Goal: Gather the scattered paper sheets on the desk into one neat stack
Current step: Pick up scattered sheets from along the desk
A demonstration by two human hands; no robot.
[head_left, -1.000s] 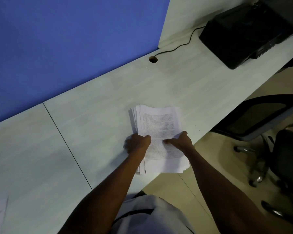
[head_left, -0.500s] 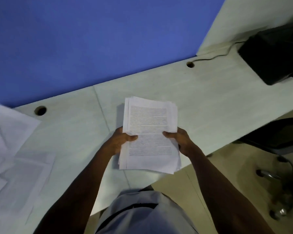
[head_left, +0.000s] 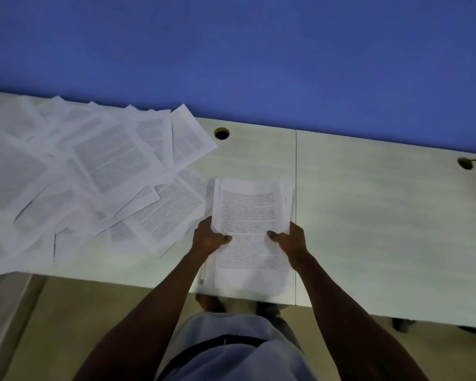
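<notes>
**Operator:** Report the location of the stack (head_left: 249, 232).

**Inspector:** The stack sits above the counter (head_left: 382, 229), near its front edge, just left of the counter seam (head_left: 296, 171). Printed text faces up. Its edges are not fully flush; several sheets are offset along the right side.

**Operator:** State of each grip?

**Inspector:** The left hand (head_left: 208, 239) is clenched on the stack's left edge, thumb on the top sheet. The right hand (head_left: 290, 239) clasps the right edge the same way. Whether the stack's underside touches the counter cannot be told.

**Operator:** Position of the remaining sheets?

**Inspector:** The scattered sheets (head_left: 94, 171) lie left of the stack, overlapping at mixed angles. The nearest one reaches the stack's left edge. A cable hole (head_left: 221, 133) is behind the stack, beside the blue partition (head_left: 231, 56). A second cable hole (head_left: 465, 163) lies far right of the stack.
</notes>
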